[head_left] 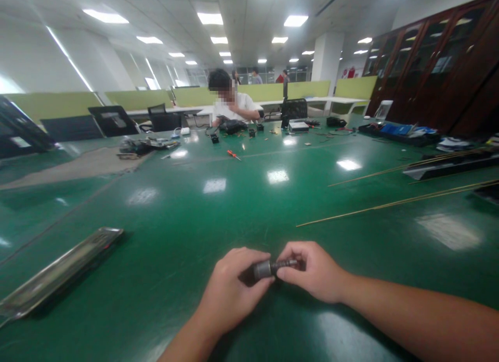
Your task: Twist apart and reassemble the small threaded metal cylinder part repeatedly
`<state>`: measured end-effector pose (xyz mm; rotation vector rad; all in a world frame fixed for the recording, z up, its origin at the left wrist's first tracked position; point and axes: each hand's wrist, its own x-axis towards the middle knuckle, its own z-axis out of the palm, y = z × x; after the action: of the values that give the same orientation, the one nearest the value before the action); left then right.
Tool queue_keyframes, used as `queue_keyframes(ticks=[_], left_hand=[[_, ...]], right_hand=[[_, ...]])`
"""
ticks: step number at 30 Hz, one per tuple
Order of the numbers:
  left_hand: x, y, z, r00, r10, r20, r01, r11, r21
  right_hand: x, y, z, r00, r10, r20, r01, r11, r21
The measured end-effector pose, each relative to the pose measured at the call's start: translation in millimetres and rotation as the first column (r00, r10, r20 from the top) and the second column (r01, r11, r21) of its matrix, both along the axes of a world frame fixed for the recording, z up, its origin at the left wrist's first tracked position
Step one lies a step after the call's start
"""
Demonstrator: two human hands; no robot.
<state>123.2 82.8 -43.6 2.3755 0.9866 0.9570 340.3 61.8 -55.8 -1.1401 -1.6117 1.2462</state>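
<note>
Head view: L hand (234, 286) closed round wide end of dark cyl. part (264, 270); R hand (314, 273) pinches its narrow end. Part sits betw. hands, at or just above green bench (183, 211); contact unclear. Risk: poss. drop if grip loosens; off-axis twist may strain narrow end.

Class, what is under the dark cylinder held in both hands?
Green tabletop shows around the left hand and right hand; what lies directly beneath the dark cylinder is covered and cannot be seen.
</note>
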Motion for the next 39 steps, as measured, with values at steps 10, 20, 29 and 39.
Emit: queue_keyframes(ticks=[10, 20, 29, 39], left_hand=[[1.7, 0.0, 2.7, 1.000, 0.012, -0.013, -0.012, 1.000, -0.009], [2.2, -0.7, 3.8, 1.000, -0.005, 0.017, 0.003, 0.997, 0.075], [1.7, -1.5, 4.4, 1.000, -0.001, 0.018, 0.000, 0.997, 0.074], [0.5, -1.1, 4.2, 1.000, 0.028, 0.001, -0.028, 0.998, 0.057]], right_hand=[[-0.9, -0.8, -0.3, 1.000, -0.023, 0.014, 0.023, 1.000, -0.018], [0.1, -0.3, -0.1, 0.999, -0.021, 0.028, 0.022, 1.000, -0.010], [-0.1, -0.6, -0.4, 1.000, -0.023, 0.015, 0.023, 1.000, -0.008], [-1.1, -0.4, -1.6, 0.999, -0.025, -0.042, 0.023, 0.998, -0.055]])
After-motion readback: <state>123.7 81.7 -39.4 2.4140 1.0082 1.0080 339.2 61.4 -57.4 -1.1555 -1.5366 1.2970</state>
